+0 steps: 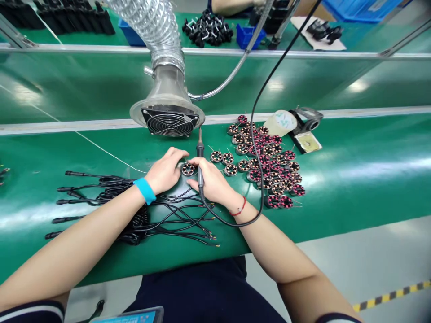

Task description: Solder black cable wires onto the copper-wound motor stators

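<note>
A small round motor stator [187, 169] with copper windings lies on the green bench between my hands. My left hand [164, 170] is at its left side, with curved fingers and a gap between thumb and forefinger. Whether its fingertips touch the stator I cannot tell. My right hand [212, 179] holds a soldering iron [200, 168], tip pointing away from me, while its thumb and forefinger reach around the stator's right side. A thin pale wire [111, 154] runs across the bench to my left hand. Black cables [134, 224] with stripped ends lie beneath my forearms.
Many stators [269, 166] stand grouped at the right, crossed by the iron's black cord [257, 148]. Behind them sits a soldering stand [305, 123] with a sponge [308, 142]. A fume extractor hood [168, 107] hangs ahead. Another person's arm [232, 5] shows beyond the ledge.
</note>
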Available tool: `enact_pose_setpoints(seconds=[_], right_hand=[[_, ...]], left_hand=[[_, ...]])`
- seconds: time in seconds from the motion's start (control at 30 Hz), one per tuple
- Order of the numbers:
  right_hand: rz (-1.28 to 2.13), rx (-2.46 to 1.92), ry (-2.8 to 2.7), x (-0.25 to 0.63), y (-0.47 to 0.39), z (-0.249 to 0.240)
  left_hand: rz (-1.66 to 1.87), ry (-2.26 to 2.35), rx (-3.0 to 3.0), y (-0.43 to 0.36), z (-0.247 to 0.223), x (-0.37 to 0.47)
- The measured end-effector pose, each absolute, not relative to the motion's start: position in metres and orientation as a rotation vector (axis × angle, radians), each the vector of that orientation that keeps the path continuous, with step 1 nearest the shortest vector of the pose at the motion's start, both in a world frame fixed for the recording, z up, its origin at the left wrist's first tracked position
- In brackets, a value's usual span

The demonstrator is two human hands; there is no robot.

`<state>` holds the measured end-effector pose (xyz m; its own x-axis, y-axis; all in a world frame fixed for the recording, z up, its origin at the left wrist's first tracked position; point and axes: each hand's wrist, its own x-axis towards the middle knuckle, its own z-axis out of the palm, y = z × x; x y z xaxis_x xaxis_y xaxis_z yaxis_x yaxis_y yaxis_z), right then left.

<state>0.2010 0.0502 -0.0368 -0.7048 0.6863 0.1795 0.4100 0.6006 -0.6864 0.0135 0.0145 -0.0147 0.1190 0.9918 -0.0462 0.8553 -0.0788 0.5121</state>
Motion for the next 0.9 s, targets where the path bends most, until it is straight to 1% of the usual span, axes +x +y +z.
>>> enact_pose_setpoints(seconds=[0.17,0.33,0.43,0.57,0.9], right_hand=[[0.822,-0.892,-2.428,0.197,0.052,-0.042],[0.752,-1.047,-2.349,0.207,0.049,-0.034],[0.716,-1.095,-2.323,0.209,0.046,-0.032],[0.726,-1.043,-2.334,0.202,0.043,-0.039],[0.765,-0.960,-2.125,0.194,0.037,-0.056]], left_hand=[[0.312,1.653,2.102,0.012,-0.012,0.013],[0.092,1.728,2.094,0.010,-0.009,0.016],[0.087,1.761,2.081,0.010,-0.010,0.017],[0.091,1.772,2.077,0.010,-0.010,0.019],[0.128,1.752,2.065,0.010,-0.012,0.019]])
